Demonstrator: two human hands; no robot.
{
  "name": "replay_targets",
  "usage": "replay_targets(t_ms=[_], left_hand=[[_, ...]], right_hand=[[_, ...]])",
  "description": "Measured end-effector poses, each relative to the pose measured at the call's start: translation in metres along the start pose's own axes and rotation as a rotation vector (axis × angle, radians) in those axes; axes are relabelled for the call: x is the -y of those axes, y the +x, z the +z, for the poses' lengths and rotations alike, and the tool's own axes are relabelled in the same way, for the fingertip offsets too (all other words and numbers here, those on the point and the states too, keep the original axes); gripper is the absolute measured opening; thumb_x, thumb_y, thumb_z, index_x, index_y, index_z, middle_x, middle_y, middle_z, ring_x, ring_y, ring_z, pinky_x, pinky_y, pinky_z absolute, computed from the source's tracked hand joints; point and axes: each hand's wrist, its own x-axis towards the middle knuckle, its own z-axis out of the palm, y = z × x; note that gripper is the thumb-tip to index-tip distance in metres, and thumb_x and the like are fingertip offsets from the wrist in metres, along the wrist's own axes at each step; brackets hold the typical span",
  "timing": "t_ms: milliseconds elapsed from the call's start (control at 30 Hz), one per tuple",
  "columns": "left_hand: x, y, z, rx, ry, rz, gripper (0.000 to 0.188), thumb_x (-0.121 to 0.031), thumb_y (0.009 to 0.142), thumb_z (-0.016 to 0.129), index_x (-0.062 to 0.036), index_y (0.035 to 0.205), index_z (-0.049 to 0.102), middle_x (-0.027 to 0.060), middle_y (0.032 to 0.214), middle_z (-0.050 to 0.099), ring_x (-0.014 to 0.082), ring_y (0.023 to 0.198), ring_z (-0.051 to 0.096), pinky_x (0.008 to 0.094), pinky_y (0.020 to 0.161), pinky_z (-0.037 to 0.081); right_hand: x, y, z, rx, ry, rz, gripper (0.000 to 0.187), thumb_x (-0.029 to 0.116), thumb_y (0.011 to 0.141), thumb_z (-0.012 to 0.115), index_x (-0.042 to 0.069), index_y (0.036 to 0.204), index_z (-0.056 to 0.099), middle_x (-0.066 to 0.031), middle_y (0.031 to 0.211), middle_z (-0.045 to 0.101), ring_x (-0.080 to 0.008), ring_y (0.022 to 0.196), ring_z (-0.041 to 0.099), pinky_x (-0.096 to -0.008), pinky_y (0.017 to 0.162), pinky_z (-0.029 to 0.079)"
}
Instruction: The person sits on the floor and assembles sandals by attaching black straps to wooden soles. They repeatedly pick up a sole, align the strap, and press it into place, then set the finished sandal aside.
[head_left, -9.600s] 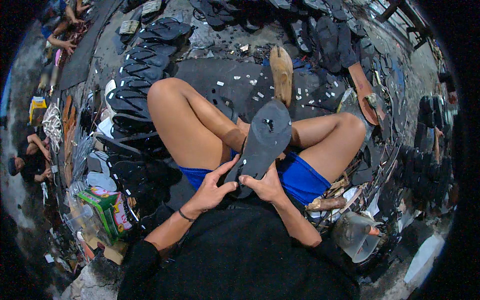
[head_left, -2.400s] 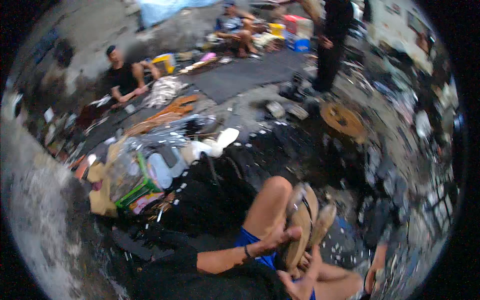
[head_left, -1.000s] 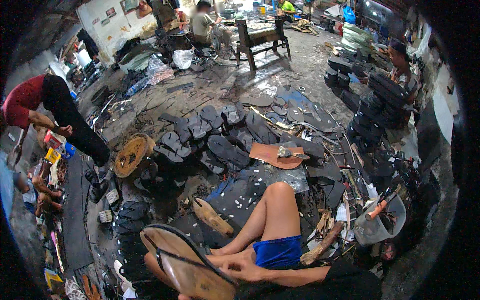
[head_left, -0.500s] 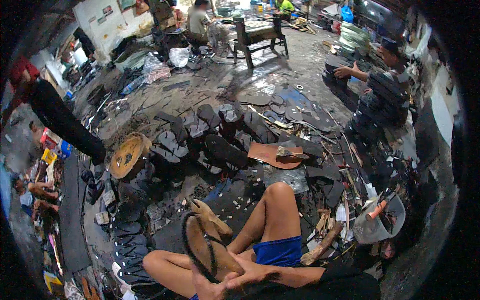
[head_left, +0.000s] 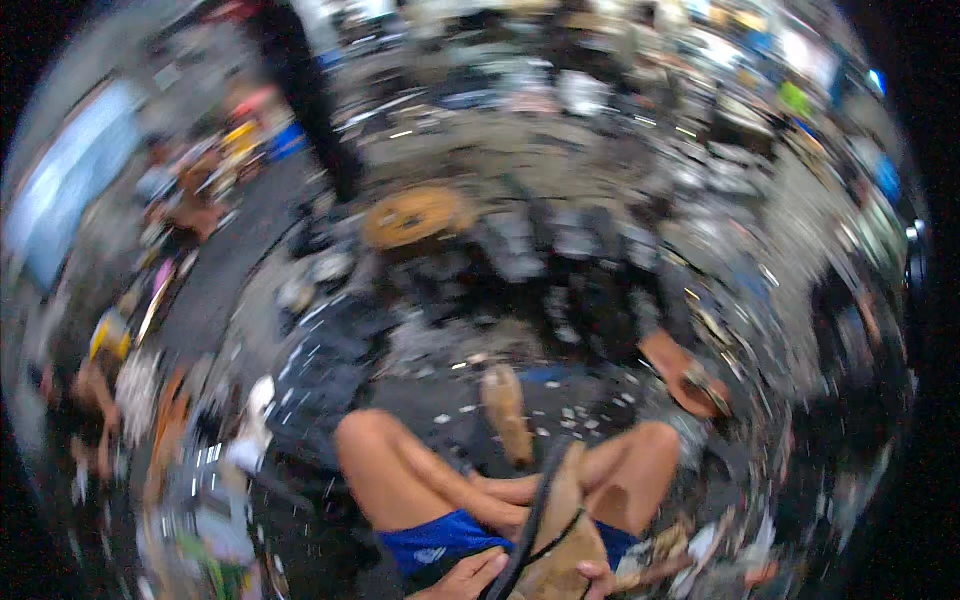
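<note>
At the lower edge I hold a dark sandal [head_left: 533, 518] fitted on a tan foot-shaped form [head_left: 562, 508], tilted nearly edge-on. A thin dark strap crosses the form. My left hand [head_left: 472, 577] lies against the sole side, fingers closed on it. The fingers of my right hand [head_left: 598, 578] wrap round the form from the other side; the rest of that hand is cut off. Ahead of my crossed bare legs, a second foot-shaped form [head_left: 508, 412] lies on a dark mat strewn with small pale scraps. Motion smears much of the picture.
Beyond the mat stand a round yellowish pan [head_left: 418, 217] and a heap of dark sandal parts [head_left: 575, 250]. A brown board [head_left: 682, 375] with a brush-like thing lies at right. Wood scraps [head_left: 690, 550] lie beside my right knee. A person's dark trouser leg [head_left: 305, 95] stands far left.
The whole view has swung to the left, so the surroundings slide right and blur. The sandal has turned from showing its strapped face to nearly edge-on, and my hands have moved apart around it.
</note>
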Motion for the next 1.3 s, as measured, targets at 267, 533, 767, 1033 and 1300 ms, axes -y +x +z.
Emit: replay_targets(t_ms=[267, 533, 767, 1033, 1300], left_hand=[[0.004, -0.008, 0.004, 0.307, -0.547, 0.262, 0.038, -0.036, 0.1, 0.045, -0.0011, 0.092, 0.056, -0.0087, 0.082, 0.044, 0.0048, 0.082, 0.041, 0.026, 0.075, 0.039], [0.028, 0.023, 0.019, 0.294, -0.526, 0.364, 0.05, -0.049, 0.093, 0.054, -0.0087, 0.122, 0.048, 0.0005, 0.114, 0.048, 0.0097, 0.104, 0.043, 0.0281, 0.089, 0.038], [-0.034, -0.015, -0.052, 0.18, -0.532, 0.413, 0.073, -0.036, 0.093, 0.058, -0.0019, 0.147, 0.023, 0.0088, 0.142, 0.039, 0.0166, 0.13, 0.035, 0.0304, 0.11, 0.025], [0.085, 0.023, -0.023, -0.211, -0.136, 0.435, 0.071, -0.018, 0.082, 0.063, -0.002, 0.143, 0.029, 0.0142, 0.135, 0.047, 0.0224, 0.127, 0.043, 0.0362, 0.107, 0.033], [0.075, 0.015, -0.01, -0.346, -0.116, 0.319, 0.066, -0.024, 0.081, 0.064, -0.0035, 0.139, 0.039, 0.0186, 0.127, 0.053, 0.0278, 0.116, 0.053, 0.0359, 0.1, 0.039]], right_hand=[[0.07, 0.01, 0.009, -0.224, -0.75, -0.257, 0.077, 0.032, 0.081, 0.073, 0.0, 0.139, 0.033, -0.0177, 0.135, 0.044, -0.0291, 0.115, 0.049, -0.0363, 0.094, 0.042], [0.083, 0.021, 0.015, -0.181, -0.934, -0.182, 0.071, 0.029, 0.082, 0.072, 0.001, 0.137, 0.036, -0.0176, 0.134, 0.045, -0.0296, 0.111, 0.053, -0.0355, 0.09, 0.046], [0.074, 0.028, -0.009, -0.192, -0.816, 0.038, 0.066, 0.027, 0.084, 0.071, 0.002, 0.136, 0.039, -0.0176, 0.134, 0.046, -0.03, 0.108, 0.056, -0.0348, 0.087, 0.049], [-0.048, 0.053, -0.002, 0.066, -0.744, 0.053, 0.084, 0.04, 0.08, 0.072, 0.0, 0.141, 0.031, -0.0179, 0.142, 0.038, -0.0338, 0.113, 0.052, -0.0396, 0.094, 0.045], [-0.056, 0.059, 0.005, 0.051, -0.74, 0.042, 0.09, 0.054, 0.079, 0.063, 0.002, 0.143, 0.028, -0.0181, 0.147, 0.029, -0.0367, 0.118, 0.046, -0.0481, 0.095, 0.041]])
